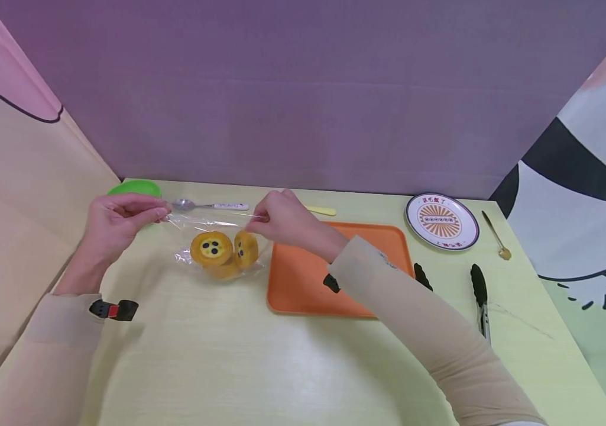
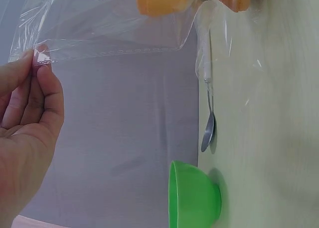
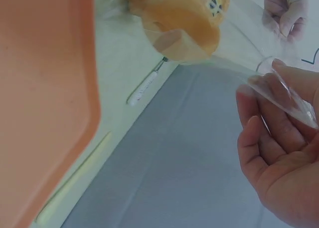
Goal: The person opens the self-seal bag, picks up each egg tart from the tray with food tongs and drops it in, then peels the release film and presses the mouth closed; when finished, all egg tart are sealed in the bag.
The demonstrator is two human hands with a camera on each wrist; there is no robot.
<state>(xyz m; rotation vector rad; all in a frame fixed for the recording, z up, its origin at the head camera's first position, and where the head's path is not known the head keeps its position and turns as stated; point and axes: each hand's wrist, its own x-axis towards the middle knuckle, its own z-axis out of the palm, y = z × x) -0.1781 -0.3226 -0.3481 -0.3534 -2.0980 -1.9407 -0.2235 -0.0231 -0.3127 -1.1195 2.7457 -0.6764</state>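
A clear plastic bag [image 1: 188, 228] hangs stretched between the two hands over the table. Inside it are several round golden pastries [image 1: 211, 248], some topped with dark blue spots on a pale centre. At the bag's left upper corner, my left hand [image 1: 122, 220] pinches the film between thumb and fingers; the left wrist view shows that grip on the seamed edge [image 2: 114, 52]. My right hand [image 1: 288, 220] holds the opposite upper edge, and in the right wrist view the film runs between its thumb and curled fingers [image 3: 254, 143].
Behind the bag lie a white-handled spoon [image 1: 230, 206] and a green bowl [image 1: 135, 187]. An orange tray [image 1: 303, 284] sits under the right forearm, with a yellow handle [image 1: 323, 210] beyond it. To the right are a patterned plate [image 1: 441, 222], a gold spoon [image 1: 494, 234] and black-tipped tongs [image 1: 478, 285].
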